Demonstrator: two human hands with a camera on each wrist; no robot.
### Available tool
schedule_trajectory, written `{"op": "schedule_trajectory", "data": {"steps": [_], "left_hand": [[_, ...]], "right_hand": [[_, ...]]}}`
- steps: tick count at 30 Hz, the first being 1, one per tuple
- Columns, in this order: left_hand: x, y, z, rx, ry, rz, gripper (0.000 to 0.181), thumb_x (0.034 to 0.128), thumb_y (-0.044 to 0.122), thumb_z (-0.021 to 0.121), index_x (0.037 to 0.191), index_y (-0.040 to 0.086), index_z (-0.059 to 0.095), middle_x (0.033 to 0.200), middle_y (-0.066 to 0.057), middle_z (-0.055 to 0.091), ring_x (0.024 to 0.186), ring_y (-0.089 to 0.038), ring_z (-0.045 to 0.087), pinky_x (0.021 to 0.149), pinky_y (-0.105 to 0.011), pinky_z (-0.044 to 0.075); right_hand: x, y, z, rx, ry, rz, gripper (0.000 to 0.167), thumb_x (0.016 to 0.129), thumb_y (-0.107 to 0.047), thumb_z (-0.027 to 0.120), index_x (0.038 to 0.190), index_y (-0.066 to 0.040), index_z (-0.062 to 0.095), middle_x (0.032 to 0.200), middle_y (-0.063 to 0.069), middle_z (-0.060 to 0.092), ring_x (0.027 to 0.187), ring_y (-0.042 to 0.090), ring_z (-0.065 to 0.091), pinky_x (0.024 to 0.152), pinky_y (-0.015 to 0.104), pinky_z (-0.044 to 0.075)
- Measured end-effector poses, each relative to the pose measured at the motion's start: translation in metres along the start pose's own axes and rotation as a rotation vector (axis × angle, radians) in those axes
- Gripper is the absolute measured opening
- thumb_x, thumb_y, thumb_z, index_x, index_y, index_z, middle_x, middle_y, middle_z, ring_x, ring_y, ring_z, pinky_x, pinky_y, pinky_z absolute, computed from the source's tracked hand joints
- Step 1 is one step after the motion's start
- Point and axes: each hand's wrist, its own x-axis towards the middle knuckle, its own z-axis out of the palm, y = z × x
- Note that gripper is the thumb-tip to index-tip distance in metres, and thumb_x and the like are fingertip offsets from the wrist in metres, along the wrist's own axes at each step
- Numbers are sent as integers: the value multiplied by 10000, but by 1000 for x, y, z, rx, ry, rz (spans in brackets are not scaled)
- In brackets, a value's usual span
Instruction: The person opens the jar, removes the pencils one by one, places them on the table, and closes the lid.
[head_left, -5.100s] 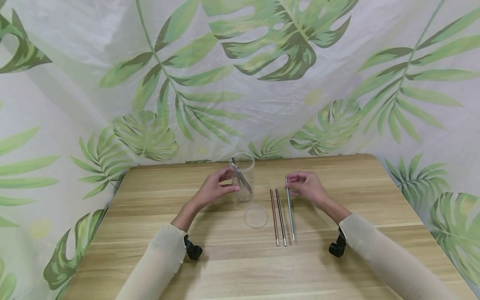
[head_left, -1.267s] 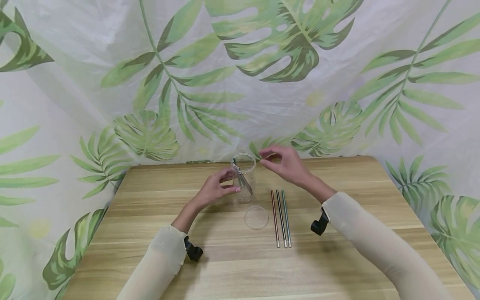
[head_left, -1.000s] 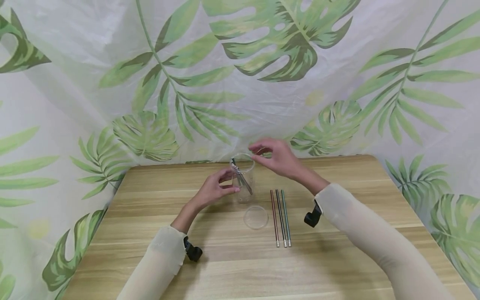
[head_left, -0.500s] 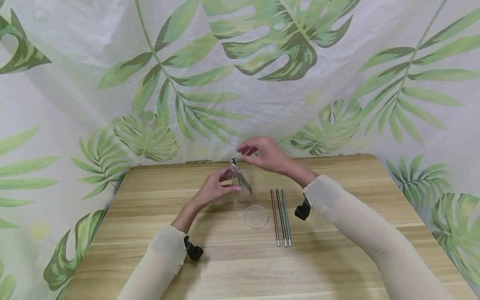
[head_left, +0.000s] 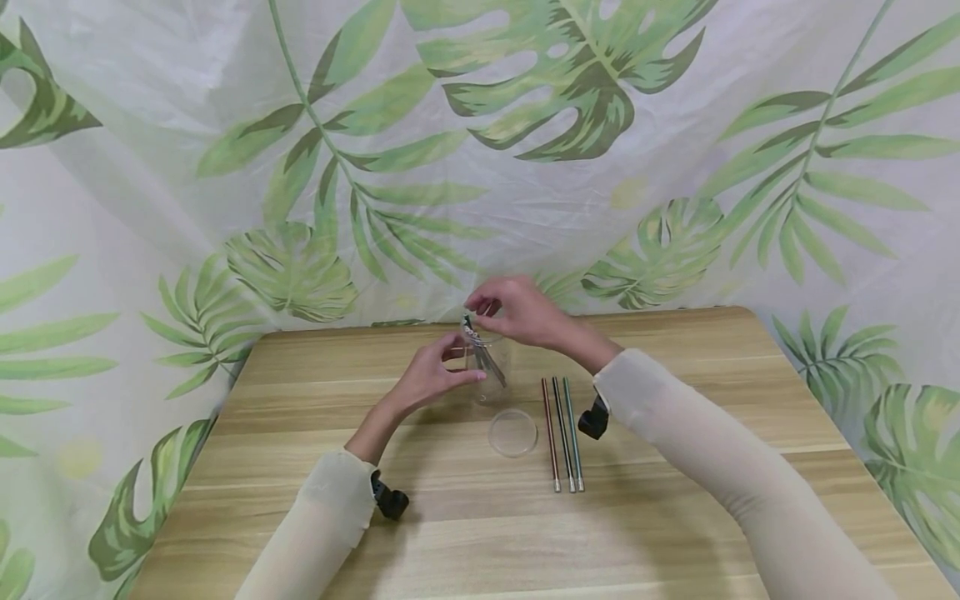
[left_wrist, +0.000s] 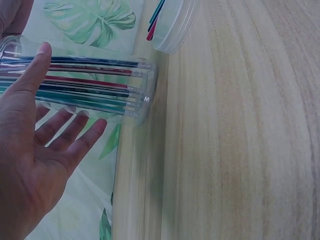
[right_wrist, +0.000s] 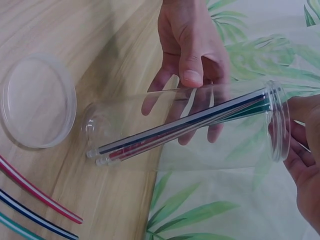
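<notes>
A clear plastic jar (head_left: 498,393) stands upright near the table's back edge. Several striped pencils (right_wrist: 185,125) lean inside it, eraser ends down. My left hand (head_left: 426,382) holds the jar from the left, thumb in front and fingers behind, as the left wrist view shows. Over the jar's mouth is my right hand (head_left: 525,315), its fingers bent, with a gap between thumb and forefinger. The fingers are close to the rim and the pencil tops; whether they touch them I cannot tell.
A round clear lid (head_left: 512,433) lies in front of the jar. To its right, a red pencil (head_left: 551,433), a dark pencil (head_left: 565,433) and a green pencil (head_left: 573,433) lie side by side on the wooden table (head_left: 480,542). Behind hangs a leaf-patterned cloth (head_left: 525,217).
My right hand straightened the green pencil beside the other two, let it go, then moved up and left to the jar's mouth. My left hand has stayed on the jar.
</notes>
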Motion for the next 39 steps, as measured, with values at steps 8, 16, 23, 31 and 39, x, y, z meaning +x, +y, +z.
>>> {"op": "schedule_trajectory", "data": {"steps": [8,16,23,31,39], "left_hand": [[1,0,2,26,16,7,617,881,224,901,1400,64,607,1344,-145,679,1307,-418,637,1123,-584,513],[1,0,2,41,20,12,578,873,236,907,1357,94,626,1337,-119,684,1303,-404,643,1123,-580,515],[2,1,4,39,36,21,556,860,243,919,1319,110,635,1306,-100,692,1290,-406,650,1111,-576,527],[3,2,5,46,51,37,512,852,234,926,1268,109,655,1269,-97,708,1261,-415,668,1089,-575,544],[3,1,5,55,50,34,479,857,241,921,1235,117,654,1273,-92,704,1262,-401,669,1091,-542,550]], "right_hand": [[2,-1,3,-31,-15,23,158,933,-25,791,1088,7,790,1019,120,794,911,200,763,812,303,650],[3,1,6,-47,-6,-2,133,933,-18,784,1064,-9,801,1002,92,794,892,183,758,797,270,641],[4,0,7,-41,4,0,125,926,3,785,1050,-2,799,988,101,793,882,190,760,798,251,636],[5,-2,7,-36,-8,20,101,926,-7,800,1026,-19,796,975,85,793,871,172,759,791,241,632],[7,-2,6,-26,-49,56,72,939,-29,798,1009,-42,788,968,67,793,877,150,755,798,236,628]]}}
